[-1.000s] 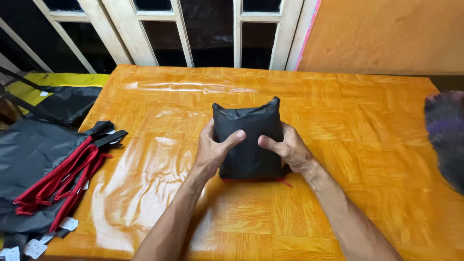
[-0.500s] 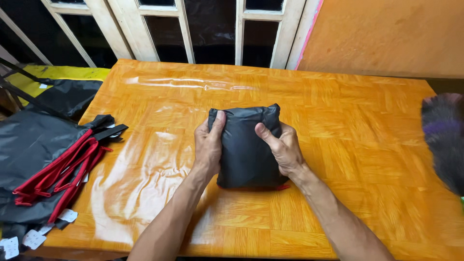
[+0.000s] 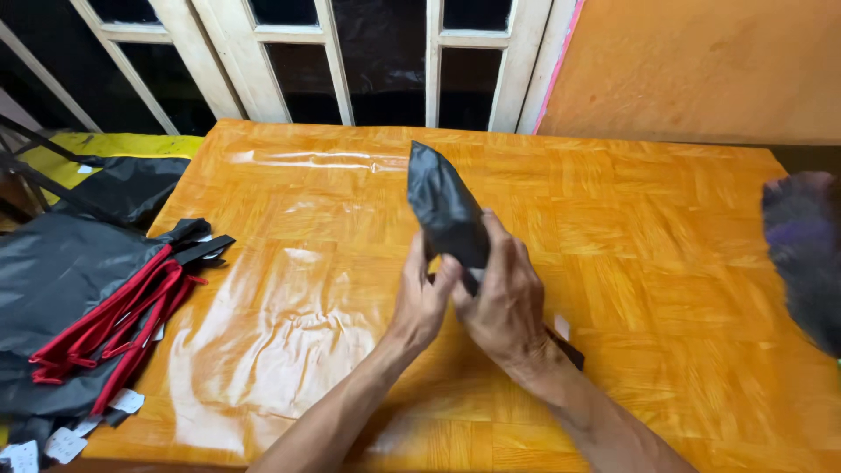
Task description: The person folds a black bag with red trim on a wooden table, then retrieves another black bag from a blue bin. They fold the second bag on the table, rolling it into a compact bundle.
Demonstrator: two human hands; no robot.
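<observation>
**Folded black bundle up on edge, both hands clamped at its base**

The folded black bundle point(image 3: 447, 210) stands tilted above the middle of the orange table point(image 3: 666, 263), its narrow top pointing toward the window frames point(image 3: 438, 61). The left hand point(image 3: 422, 302) is curled closed on the bundle's lower left side, fingers wrapped in. The right hand point(image 3: 504, 302) is closed over the lower right side, fingers laid across the fabric, and the two hands touch each other. A dark strip of the same material trails from under the right wrist to the tabletop.

Plenty of bare tabletop all round: wide open room left, right and ahead of the hands. At the table's left edge, well apart, a pile of black bags with red straps point(image 3: 88, 307) spills over, white tags point(image 3: 61, 442) hanging at the near corner. Off the right edge sits a blurred dark shape point(image 3: 806, 254); what it is, I cannot tell.
</observation>
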